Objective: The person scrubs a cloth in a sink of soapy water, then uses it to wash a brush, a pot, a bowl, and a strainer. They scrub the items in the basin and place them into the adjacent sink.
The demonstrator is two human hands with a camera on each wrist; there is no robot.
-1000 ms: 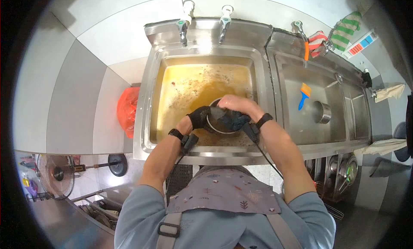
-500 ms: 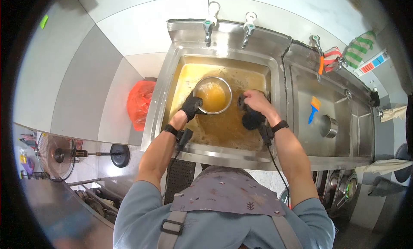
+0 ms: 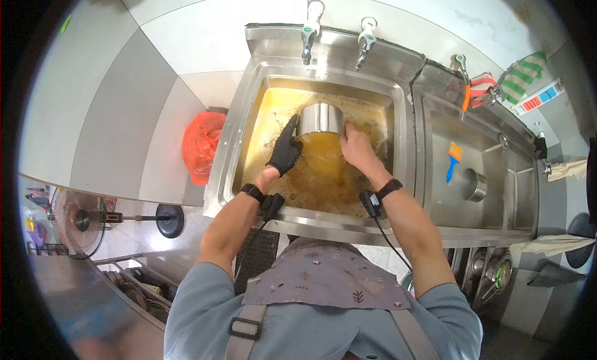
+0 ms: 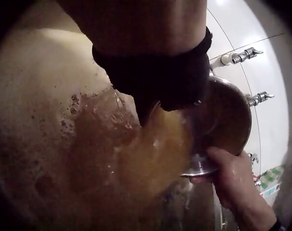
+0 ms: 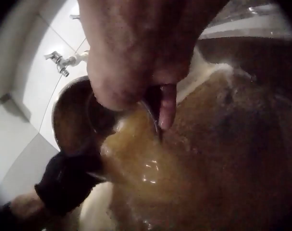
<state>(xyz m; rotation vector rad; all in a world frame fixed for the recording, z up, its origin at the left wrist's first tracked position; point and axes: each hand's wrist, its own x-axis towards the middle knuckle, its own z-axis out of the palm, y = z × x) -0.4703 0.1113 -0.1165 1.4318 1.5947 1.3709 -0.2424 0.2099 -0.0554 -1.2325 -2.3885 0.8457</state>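
A round steel pot [image 3: 321, 119] is tipped over the left sink basin [image 3: 403, 120], its mouth turned toward the person. Murky yellow-brown water [image 3: 322, 153] pours from it into the dirty water below. My left hand [image 3: 286, 148], in a black glove, holds the pot's left side at the rim. On the other side my bare right hand [image 3: 360, 152] grips the rim; in the left wrist view its thumb lies inside the pot [image 4: 232, 113] and fingers show outside. The gloved hand [image 5: 64, 185] is at the far rim in the right wrist view.
Two taps [image 3: 308, 43] stand behind the basin. In the right basin lie an orange-and-blue brush [image 3: 454, 160] and a smaller steel pot [image 3: 476, 184]. A red plastic bag [image 3: 202, 147] sits left of the sink, and a fan [image 3: 79, 220] stands further left.
The pot was upright and full of water; now it is tipped and pouring. My right hand has let go of a dark scrubber, now out of sight, and taken the pot's rim.
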